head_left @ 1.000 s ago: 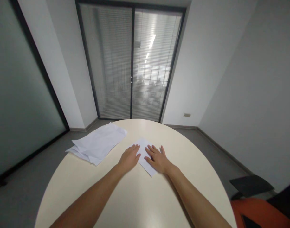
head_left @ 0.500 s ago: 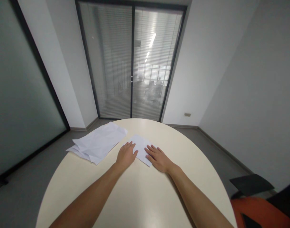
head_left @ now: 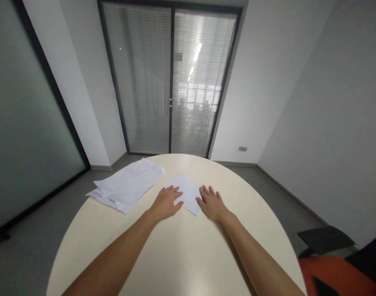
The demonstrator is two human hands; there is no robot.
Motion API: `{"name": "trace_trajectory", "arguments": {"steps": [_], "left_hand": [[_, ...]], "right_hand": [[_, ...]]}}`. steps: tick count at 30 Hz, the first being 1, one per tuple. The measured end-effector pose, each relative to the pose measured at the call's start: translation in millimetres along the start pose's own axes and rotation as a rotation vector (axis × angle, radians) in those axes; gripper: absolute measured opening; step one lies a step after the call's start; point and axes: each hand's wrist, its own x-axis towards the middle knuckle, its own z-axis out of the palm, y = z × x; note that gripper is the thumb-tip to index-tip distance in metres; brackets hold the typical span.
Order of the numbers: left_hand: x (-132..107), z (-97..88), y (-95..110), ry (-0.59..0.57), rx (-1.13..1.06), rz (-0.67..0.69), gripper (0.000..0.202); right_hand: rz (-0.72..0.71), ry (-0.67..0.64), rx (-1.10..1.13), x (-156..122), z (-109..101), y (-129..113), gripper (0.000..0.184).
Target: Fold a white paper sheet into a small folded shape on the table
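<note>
White paper (head_left: pixel 189 194) lies near the far side of the table, directly under the fingers of two bare hands. The left hand (head_left: pixel 167 203) is palm down over the paper's left edge, its fingers stretched out and its thumb set apart, grasping nothing. The right hand (head_left: pixel 213 204) is spread wide at the opposite edge, fingertips and thumb at the paper's side, likewise with nothing in its grip. Between them the middle of the paper shows bare, with one corner pointing toward the person. Whether the paper is a single layer or folded, I cannot tell. Both forearms reach in from the near edge over the round cream table (head_left: pixel 175 259). Left of the left hand, a loose pile of larger white sheets (head_left: pixel 130 185) sits near the rim, creased and unevenly stacked. Beyond the table stand black-framed glass panels (head_left: pixel 151 90) with blinds, and to their right a small plate (head_left: pixel 242 149) is fixed low on the pale wall (head_left: pixel 252 90). At the lower right is an orange and black chair (head_left: pixel 335 269).
</note>
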Motion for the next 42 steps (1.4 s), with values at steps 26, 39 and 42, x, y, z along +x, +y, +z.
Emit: {"name": "trace_trajectory", "arguments": {"steps": [26,39,42], "left_hand": [[0.3,-0.7,6.4,0.048,-0.055,0.070,0.040],[2.3,-0.3,6.6,0.083,-0.108,0.056,0.026],[2.1,-4.5,11.4,0.067,-0.083,0.105,0.020]], "right_hand": [[-0.477,0.085,0.248,2.7,-3.5,12.9,0.049],[-0.420,0.068,0.397,1.4,-14.0,23.8,0.030],[-0.375,0.052,0.418,-2.7,-17.7,20.4,0.037]]}}
